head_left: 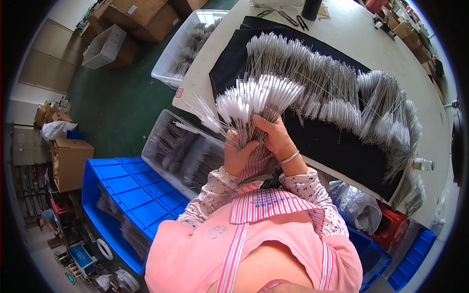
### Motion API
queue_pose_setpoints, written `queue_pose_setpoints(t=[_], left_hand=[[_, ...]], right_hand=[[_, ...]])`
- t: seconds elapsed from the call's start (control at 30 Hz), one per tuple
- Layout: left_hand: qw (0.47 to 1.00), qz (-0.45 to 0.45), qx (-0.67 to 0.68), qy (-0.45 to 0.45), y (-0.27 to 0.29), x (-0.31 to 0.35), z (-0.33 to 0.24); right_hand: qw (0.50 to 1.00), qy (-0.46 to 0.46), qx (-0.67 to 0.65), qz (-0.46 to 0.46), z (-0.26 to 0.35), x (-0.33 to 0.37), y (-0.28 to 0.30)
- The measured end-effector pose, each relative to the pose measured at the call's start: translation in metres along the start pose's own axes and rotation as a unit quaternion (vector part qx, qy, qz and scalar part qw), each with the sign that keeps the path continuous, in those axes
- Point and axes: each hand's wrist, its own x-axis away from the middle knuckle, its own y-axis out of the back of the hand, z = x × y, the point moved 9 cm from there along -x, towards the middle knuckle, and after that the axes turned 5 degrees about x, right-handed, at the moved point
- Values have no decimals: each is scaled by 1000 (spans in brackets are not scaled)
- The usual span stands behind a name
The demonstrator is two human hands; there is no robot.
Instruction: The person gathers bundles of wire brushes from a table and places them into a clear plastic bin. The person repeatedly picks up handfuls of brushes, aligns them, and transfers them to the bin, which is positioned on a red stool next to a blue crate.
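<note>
Nearest, pink top [193, 251] w/ striped apron [273, 207]; ahead of it both hands on the bunch of brushes [259, 100], white bristle heads pointing away, thin wire stems toward the person; left hand [236, 157], fingers closed round stems from the left; right hand [276, 136], bracelet at wrist, fingers gripping same bunch from the right, a bit farther up; few brushes splay out left of the rest; near left, blue crate [141, 188] w/ more brushes inside, then clear bin [155, 130], also w/ brushes; near right, clear plastic bag [355, 207] beside red plastic item [394, 225]; beyond hands, dark cloth [325, 151] on pale surface [391, 53], w/ long row of brushes [312, 68] running far left to right; small jar [423, 164] at right; far left, white bin [162, 61] on floor, cardboard boxes [139, 22] behind; far edge of surface, hand tools [287, 18] & dark cylinder [311, 9]
</note>
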Motion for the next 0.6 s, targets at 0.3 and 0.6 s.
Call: queue_pose_setpoints(t=[0.3, 0.6], left_hand=[[999, 10, -2, -40, -7, -1, -8], [999, -8, -7, -43, -16, 2, -14]], right_hand=[[1000, -3, 9, -25, 0, 0, 4], [997, -22, -26, -66, -1, 0, 11]])
